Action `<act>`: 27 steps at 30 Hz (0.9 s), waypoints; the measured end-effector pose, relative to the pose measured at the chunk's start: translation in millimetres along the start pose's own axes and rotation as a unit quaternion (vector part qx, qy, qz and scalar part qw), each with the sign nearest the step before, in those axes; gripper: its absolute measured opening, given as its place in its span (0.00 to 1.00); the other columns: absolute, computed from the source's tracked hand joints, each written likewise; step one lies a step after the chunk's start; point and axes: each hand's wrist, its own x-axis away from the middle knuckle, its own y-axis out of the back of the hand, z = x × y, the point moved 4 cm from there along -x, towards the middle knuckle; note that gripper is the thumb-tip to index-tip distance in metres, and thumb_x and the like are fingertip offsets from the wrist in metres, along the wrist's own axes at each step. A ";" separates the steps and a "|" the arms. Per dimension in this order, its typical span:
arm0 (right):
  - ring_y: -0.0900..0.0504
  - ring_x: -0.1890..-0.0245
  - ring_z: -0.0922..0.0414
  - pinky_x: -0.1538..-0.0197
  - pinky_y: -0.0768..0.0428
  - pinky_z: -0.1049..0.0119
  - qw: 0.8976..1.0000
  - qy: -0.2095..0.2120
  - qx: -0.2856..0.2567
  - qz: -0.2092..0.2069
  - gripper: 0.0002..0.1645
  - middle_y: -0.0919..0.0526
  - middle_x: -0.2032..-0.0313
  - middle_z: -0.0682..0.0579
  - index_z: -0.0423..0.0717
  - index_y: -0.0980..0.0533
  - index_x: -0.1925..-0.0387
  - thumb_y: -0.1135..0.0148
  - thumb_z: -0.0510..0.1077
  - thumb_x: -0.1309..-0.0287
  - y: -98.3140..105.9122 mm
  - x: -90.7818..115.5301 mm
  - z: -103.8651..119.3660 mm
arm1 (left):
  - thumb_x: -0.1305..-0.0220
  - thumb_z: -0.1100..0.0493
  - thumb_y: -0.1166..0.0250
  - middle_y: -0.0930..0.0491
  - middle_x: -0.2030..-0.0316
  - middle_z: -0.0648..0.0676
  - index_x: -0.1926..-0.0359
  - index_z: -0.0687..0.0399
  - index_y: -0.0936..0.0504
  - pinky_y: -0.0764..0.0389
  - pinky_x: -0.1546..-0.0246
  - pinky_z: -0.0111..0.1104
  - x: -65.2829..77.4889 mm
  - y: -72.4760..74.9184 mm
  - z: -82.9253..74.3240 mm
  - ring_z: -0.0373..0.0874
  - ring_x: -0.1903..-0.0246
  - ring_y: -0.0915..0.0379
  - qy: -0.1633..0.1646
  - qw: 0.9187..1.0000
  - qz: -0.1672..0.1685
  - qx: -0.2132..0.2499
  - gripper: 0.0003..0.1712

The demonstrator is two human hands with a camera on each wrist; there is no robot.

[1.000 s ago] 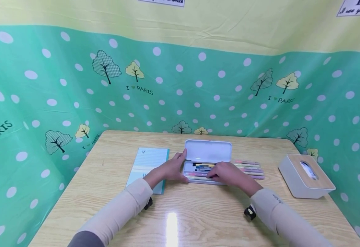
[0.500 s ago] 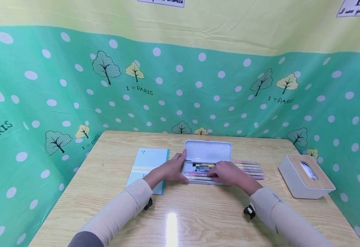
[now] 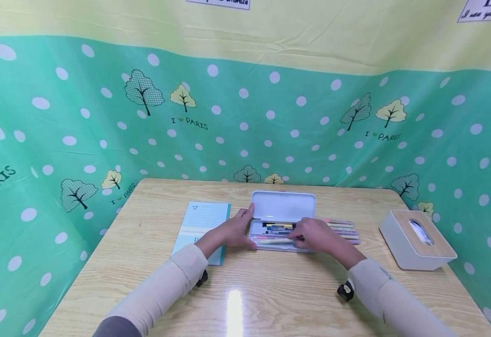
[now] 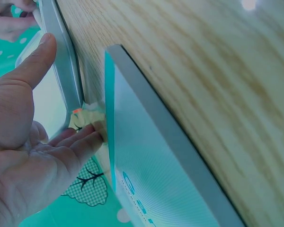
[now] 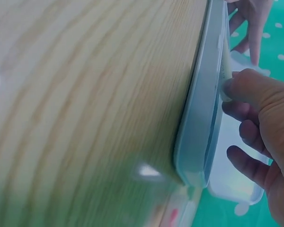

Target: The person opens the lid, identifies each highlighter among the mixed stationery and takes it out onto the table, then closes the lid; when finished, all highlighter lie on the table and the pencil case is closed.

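Note:
A white pencil case (image 3: 284,206) lies with its lid raised at the back, several pens (image 3: 276,230) in its tray. My left hand (image 3: 234,230) spans the case's left end. In the left wrist view its thumb (image 4: 45,52) rests straight along the case's front side, and the fingers reach toward the back, loosely extended. My right hand (image 3: 316,234) is over the tray's right part, pinching a pale yellow-green pen (image 3: 275,241). The right wrist view shows that pen (image 5: 226,78) between thumb and index finger; the other fingers are bent and free.
A light blue notebook (image 3: 203,222) lies left of the case, close to my left hand. Several pastel pens (image 3: 346,228) lie in a row right of the case, partly behind my right hand. A tissue box (image 3: 418,252) with a wooden top stands farther right.
My right hand has shifted slightly right and the pale pen has moved with it, now lying at a slight slant. The left hand stays at the case's end.

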 end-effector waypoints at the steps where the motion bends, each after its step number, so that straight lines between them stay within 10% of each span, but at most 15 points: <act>1: 0.31 0.74 0.67 0.71 0.30 0.74 1.000 -0.008 -0.006 0.000 0.11 0.17 0.73 0.64 0.59 0.10 0.63 0.29 0.41 0.47 -0.4 2.3 -2.2 | 0.52 0.36 0.20 0.50 0.20 0.59 0.18 0.43 0.71 0.31 0.27 0.48 0.1 0.2 -0.3 0.59 0.29 0.36 0.000 1.000 0.000 0.000 0.79; 19: 0.23 0.71 0.67 0.67 0.20 0.73 0.990 -0.081 -0.099 -0.066 0.15 0.13 0.68 0.62 0.57 0.11 0.57 0.25 0.39 0.47 7.5 47.2 -37.4 | 0.52 0.36 0.20 0.49 0.21 0.59 0.18 0.45 0.70 0.30 0.28 0.48 0.9 0.5 -1.0 0.58 0.30 0.34 -0.004 1.000 -0.005 0.002 0.79; 27: 0.11 0.57 0.49 0.58 0.12 0.58 0.988 -0.070 -0.070 -0.114 0.14 0.08 0.63 0.52 0.52 0.10 0.62 0.24 0.34 0.51 10.9 68.4 -51.5 | 0.52 0.37 0.20 0.49 0.21 0.59 0.18 0.44 0.71 0.31 0.28 0.49 0.4 -0.2 -0.3 0.59 0.30 0.35 -0.003 1.000 -0.004 0.006 0.79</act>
